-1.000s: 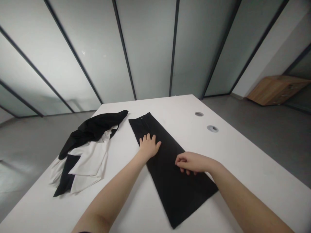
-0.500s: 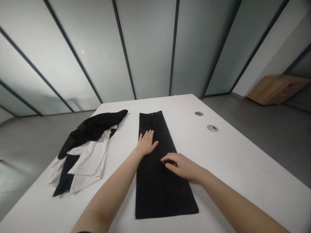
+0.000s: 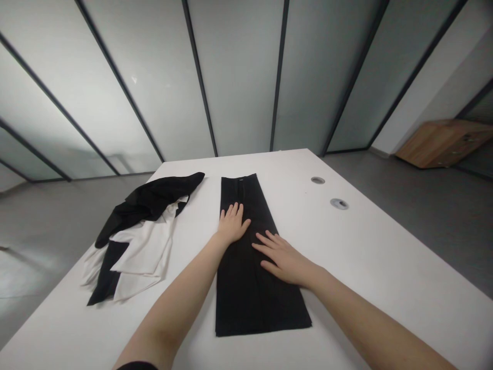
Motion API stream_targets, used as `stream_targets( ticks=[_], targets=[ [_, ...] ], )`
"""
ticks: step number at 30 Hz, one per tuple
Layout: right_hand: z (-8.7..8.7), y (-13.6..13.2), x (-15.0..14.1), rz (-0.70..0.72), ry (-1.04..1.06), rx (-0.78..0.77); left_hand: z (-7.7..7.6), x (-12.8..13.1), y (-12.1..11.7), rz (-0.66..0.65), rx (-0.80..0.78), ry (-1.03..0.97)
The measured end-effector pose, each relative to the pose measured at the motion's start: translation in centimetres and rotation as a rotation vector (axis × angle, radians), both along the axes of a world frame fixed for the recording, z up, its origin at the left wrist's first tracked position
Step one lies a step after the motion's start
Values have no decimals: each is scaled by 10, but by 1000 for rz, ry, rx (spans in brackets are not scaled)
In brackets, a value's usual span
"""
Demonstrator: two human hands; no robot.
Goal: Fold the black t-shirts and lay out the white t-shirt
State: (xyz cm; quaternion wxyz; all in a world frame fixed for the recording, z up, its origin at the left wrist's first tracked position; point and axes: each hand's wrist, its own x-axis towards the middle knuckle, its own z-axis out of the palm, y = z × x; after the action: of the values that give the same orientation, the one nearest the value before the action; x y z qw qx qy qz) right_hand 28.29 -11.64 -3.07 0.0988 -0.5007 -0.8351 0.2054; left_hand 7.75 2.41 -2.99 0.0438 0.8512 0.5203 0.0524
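Black folded trousers [image 3: 246, 303] lie lengthwise and straight on the white table, with the waistband at the far end. My left hand [image 3: 233, 224] rests flat on the upper part of the trousers, fingers spread. My right hand [image 3: 279, 260] lies flat across their right edge, partly on the table, and grips nothing. To the left of the trousers, a crumpled black-and-white garment [image 3: 140, 246] lies in a loose heap, apart from both hands.
The white table [image 3: 358, 241] has several edges in view and two round metal grommets [image 3: 339, 204] at its far right. Frosted glass panels stand beyond it, grey floor lies on both sides, and a wooden cabinet [image 3: 442, 144] sits at the right.
The trousers have swung from a slant to straight, their lower end moving left. My right hand has moved left and uncurled to lie flat.
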Motion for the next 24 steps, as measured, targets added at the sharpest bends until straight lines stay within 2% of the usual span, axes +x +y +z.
stream_targets(
  ticks=[3,6,8,11,15,19,22,24],
  targets=[
    [-6,4,0,-52,-47,41,16,13,-20,65,36,-11],
    [-12,8,4,-127,-88,90,27,29,-44,66,21,36],
    [-16,12,8,-188,-99,124,29,36,-56,54,13,65],
    [-21,17,13,-262,-68,204,23,41,-63,41,21,66],
    [-16,18,14,-223,84,354,6,34,-46,33,36,67],
    [-3,12,5,-70,176,362,-6,13,-10,8,47,19],
    [3,8,-1,19,184,298,-2,2,5,14,91,-50],
    [3,7,-3,37,176,271,5,3,0,40,117,-48]
  ],
)
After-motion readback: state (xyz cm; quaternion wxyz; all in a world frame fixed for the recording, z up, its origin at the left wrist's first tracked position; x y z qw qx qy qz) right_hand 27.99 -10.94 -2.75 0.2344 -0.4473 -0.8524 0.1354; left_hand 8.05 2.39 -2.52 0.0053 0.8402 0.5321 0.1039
